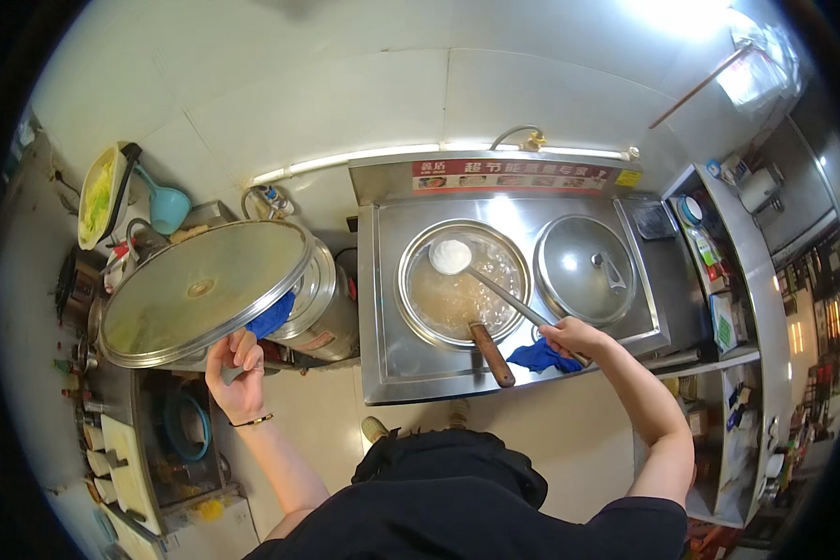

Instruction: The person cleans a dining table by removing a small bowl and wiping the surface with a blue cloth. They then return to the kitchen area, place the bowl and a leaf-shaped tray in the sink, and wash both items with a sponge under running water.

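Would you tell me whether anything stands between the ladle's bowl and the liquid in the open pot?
Nothing visible does. The ladle, gripped by the right hand, has its bowl over the pot; the lid is off to the left, and the wooden handle crosses the near rim, clear of the bowl.

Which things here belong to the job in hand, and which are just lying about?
In use:
ladle, in the right hand
open pot, under the ladle's bowl
large lid, at the left hand

Apparently lying about:
blue dipper, upper left
second lid, right of the open pot
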A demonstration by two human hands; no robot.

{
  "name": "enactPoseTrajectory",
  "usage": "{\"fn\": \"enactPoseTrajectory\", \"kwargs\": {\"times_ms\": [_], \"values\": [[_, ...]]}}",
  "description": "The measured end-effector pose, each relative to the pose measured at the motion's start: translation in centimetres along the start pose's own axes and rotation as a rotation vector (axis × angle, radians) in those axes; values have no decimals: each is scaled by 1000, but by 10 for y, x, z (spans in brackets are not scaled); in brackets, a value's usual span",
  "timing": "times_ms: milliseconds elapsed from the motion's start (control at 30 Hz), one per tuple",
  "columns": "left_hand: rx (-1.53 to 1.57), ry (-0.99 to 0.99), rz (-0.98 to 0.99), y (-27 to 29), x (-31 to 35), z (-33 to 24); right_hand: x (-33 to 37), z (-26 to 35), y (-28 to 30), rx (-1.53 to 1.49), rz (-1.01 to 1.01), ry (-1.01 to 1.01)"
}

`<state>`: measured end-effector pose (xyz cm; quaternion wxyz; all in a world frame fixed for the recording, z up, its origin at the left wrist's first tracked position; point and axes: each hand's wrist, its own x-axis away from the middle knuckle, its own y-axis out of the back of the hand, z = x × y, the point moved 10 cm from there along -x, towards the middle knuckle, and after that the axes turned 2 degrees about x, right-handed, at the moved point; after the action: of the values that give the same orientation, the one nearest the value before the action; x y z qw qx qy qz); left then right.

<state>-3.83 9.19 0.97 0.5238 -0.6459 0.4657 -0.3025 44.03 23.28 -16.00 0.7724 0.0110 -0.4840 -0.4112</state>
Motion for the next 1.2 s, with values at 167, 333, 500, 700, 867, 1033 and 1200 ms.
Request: {"fn": "enactPoseTrajectory", "kwargs": {"times_ms": [167,333,500,700,867,1033,1200], "values": [[6,30,-5,1,-6,-2,3,-17,-10,-110,-57,6],[-1,82,-10,1,-11,1,14,-30,-19,-189,-89,-22],[3,120,-27,0,-18,7,26,-44,-24,-252,-114,-48],[11,166,-12,-1,-23,13,40,-69,-41,-350,-98,-75],[7,202,12,-5,-26,18,61,-83,-56,-387,-132,-127],[44,209,21,1,-27,17,83,-86,-74,-444,-162,-151],[38,215,5,4,-25,13,97,-85,-94,-512,-159,-167]]}}
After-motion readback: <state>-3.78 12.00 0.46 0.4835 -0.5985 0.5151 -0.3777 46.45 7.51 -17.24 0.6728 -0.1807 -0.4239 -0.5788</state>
